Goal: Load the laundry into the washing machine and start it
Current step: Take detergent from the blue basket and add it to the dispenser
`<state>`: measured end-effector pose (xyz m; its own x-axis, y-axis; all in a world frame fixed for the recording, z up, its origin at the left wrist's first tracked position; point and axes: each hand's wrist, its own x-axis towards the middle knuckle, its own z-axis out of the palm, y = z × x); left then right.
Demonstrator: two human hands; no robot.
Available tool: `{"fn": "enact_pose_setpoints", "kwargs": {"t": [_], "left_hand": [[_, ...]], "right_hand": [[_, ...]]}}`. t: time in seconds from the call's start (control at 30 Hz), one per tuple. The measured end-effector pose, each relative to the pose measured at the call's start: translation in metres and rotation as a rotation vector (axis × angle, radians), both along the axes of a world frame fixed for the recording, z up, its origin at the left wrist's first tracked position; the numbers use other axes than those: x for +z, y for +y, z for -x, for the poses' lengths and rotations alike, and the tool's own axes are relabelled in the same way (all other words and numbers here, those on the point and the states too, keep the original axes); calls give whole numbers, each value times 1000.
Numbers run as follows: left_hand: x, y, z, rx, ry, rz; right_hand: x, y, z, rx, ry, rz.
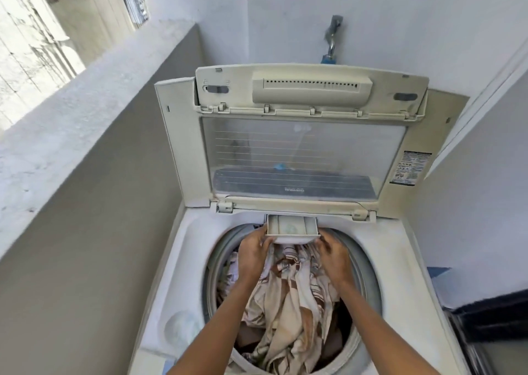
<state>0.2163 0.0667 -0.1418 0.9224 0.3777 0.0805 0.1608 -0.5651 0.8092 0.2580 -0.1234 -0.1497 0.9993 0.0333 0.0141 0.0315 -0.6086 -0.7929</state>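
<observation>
1. My left hand (253, 253) and right hand (331, 256) both pinch the striped cloth (291, 294), heaped in the washing machine drum (220, 249) at six o'clock.
2. It looks soft, light and floppy; I'd gather the bunched folds.

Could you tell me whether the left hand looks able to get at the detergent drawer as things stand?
Probably yes. The left hand is already at the near left corner of the pulled-out detergent drawer, above the laundry, and the raised lid leaves the way free.
</observation>
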Motion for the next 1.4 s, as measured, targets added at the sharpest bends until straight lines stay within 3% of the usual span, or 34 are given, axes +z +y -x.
{"fn": "enact_pose_setpoints", "kwargs": {"t": [0.37,0.57,1.23,1.4], "left_hand": [[-9,6,-17,70,-61,201],[-7,-1,-29,184,-136,195],[-6,-22,-36,416,12,337],[-6,-19,-36,360,32,327]], "right_hand": [[-2,11,-12,-91,-65,112],[0,14,-27,-97,-89,203],[4,8,-38,-97,-128,328],[5,11,-36,-68,-87,233]]}}
